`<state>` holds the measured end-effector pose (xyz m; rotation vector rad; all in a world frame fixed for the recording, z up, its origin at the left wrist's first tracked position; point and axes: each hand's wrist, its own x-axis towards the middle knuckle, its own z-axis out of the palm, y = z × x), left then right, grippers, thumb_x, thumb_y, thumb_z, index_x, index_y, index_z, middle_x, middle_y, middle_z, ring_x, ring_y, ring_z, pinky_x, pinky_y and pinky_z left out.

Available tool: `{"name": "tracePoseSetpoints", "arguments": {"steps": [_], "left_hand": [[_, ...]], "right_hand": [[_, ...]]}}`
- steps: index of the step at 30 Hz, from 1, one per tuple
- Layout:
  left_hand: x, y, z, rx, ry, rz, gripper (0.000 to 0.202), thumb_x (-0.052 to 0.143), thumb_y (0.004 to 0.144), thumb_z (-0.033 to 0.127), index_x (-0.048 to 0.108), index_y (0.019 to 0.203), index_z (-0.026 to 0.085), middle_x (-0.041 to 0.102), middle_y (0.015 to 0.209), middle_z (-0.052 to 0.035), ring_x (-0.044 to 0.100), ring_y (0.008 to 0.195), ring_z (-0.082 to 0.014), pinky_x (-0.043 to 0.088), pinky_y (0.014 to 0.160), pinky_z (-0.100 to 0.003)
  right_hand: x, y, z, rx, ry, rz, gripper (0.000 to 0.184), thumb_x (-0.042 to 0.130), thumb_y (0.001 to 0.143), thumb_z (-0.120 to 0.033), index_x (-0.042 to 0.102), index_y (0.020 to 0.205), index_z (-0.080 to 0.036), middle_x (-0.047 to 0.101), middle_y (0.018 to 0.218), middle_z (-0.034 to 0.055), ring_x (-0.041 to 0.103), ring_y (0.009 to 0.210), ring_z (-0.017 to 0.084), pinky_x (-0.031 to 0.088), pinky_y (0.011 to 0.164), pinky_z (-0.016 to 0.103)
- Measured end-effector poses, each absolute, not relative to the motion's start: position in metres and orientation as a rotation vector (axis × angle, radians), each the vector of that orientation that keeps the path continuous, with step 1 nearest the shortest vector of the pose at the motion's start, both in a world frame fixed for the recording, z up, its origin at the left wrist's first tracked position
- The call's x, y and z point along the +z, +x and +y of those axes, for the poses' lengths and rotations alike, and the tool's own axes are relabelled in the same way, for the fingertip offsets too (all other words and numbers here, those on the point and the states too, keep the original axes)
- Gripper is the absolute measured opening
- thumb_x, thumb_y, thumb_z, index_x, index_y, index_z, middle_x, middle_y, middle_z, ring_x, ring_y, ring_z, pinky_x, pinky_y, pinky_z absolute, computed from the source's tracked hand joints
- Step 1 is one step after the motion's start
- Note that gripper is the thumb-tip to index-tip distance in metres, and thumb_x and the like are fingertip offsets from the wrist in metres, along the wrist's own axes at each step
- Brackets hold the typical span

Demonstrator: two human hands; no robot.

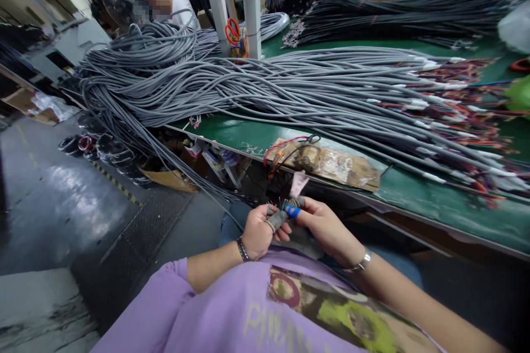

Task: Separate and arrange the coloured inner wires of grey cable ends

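In front of my lap, my left hand (pixel 257 231) and my right hand (pixel 321 223) meet with fingertips nearly touching. Both are closed in a pinch. Thin wire ends (pixel 283 202) in several colours stick up between the fingers, at the end of a cable mostly hidden by the hands. Grey finger covers (pixel 278 221) sit on fingers of both hands, and a blue band (pixel 292 210) wraps a right finger. A grey cable (pixel 226 208) runs from the left toward my left hand.
A large bundle of grey cables (pixel 248 85) lies along the green bench (pixel 232 131), its stripped ends at right. Near the edge is a taped wooden board (pixel 339 166) with a wired clip. Dark cables (pixel 372 16) lie behind; scissors (pixel 233 31) hang by a post. A person (pixel 182 8) sits beyond.
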<state>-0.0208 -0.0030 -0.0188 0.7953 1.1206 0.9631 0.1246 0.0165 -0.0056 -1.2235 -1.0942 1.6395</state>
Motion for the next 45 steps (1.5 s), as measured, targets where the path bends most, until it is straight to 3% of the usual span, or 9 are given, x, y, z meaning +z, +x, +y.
{"name": "tracePoseSetpoints", "arguments": {"steps": [11,17,28,32,40,45], "left_hand": [[-0.019,-0.019,-0.004,0.944,0.824,1.147,0.039,0.069,0.068,0.051,0.052,0.07,0.016,0.061,0.052,0.0006,0.054,0.038,-0.0086,0.031,0.036,-0.017],[-0.018,-0.019,-0.004,0.973,0.803,1.167,0.04,0.07,0.068,0.051,0.052,0.071,0.017,0.061,0.054,0.0007,0.055,0.039,-0.0092,0.031,0.036,-0.017],[-0.014,-0.02,0.001,1.03,0.706,1.17,0.04,0.072,0.066,0.05,0.051,0.07,0.016,0.061,0.054,0.001,0.053,0.037,-0.0081,0.027,0.036,-0.017],[-0.009,-0.024,0.002,1.037,0.698,1.155,0.042,0.073,0.064,0.052,0.051,0.069,0.016,0.061,0.053,0.0005,0.053,0.036,-0.0082,0.026,0.035,-0.017],[0.001,-0.026,0.009,0.85,0.689,0.904,0.048,0.079,0.055,0.055,0.052,0.066,0.016,0.058,0.047,0.0008,0.047,0.03,-0.0084,0.029,0.031,-0.019],[0.002,-0.024,0.02,0.762,0.658,0.82,0.047,0.081,0.054,0.051,0.056,0.072,0.015,0.058,0.046,0.0011,0.045,0.03,-0.0079,0.028,0.029,-0.017]], "right_hand": [[-0.009,0.124,0.016,1.686,-1.199,-1.04,0.037,0.078,0.064,-0.05,0.066,0.076,-0.018,0.06,0.067,0.0008,0.047,0.057,0.011,0.038,0.055,0.025],[-0.002,0.12,0.013,1.61,-1.232,-1.071,0.04,0.078,0.059,-0.056,0.063,0.065,-0.019,0.056,0.056,-0.0011,0.043,0.054,0.012,0.036,0.054,0.027],[-0.012,0.125,0.014,1.513,-1.284,-0.997,0.037,0.08,0.058,-0.049,0.061,0.062,-0.017,0.052,0.056,-0.0019,0.042,0.055,0.011,0.034,0.053,0.026],[-0.016,0.135,0.019,1.511,-1.229,-0.789,0.037,0.079,0.062,-0.047,0.054,0.057,-0.02,0.044,0.051,-0.0045,0.039,0.051,0.01,0.039,0.053,0.026],[-0.013,0.138,0.041,1.877,-1.032,-0.704,0.044,0.067,0.071,-0.062,0.065,0.08,-0.019,0.063,0.074,0.0048,0.053,0.058,0.014,0.049,0.058,0.03],[-0.013,0.131,0.048,1.742,-0.995,-0.836,0.05,0.061,0.073,-0.068,0.065,0.075,-0.019,0.062,0.069,0.0028,0.051,0.059,0.014,0.045,0.059,0.028]]}}
